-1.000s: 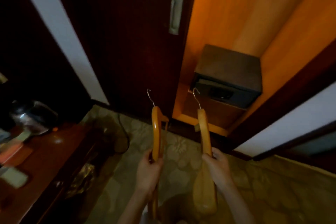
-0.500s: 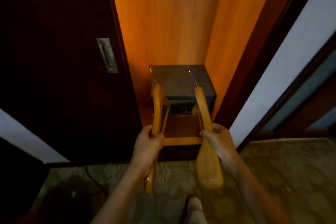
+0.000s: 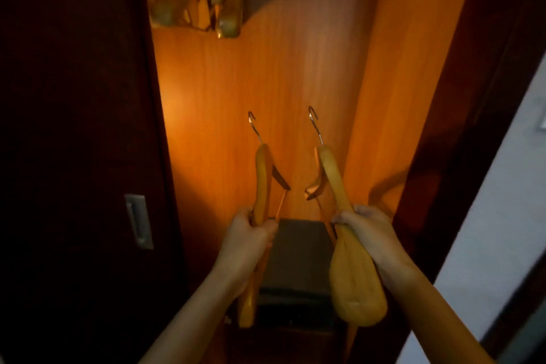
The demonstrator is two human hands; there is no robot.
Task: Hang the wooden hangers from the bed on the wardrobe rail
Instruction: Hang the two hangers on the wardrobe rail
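The left hand point(image 3: 248, 233) grips one hanger point(image 3: 261, 183), the right hand point(image 3: 366, 230) another hanger point(image 3: 334, 180), hooks toward 12 o'clock, likely to catch the rail by hung hangers point(image 3: 224, 9) at 11 o'clock.

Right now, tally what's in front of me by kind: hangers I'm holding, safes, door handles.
Wooden hangers held: 2, left hanger, right hanger
Safe: 1
Door handle: 1
Total: 4
Hung hangers up top: too blurred to count
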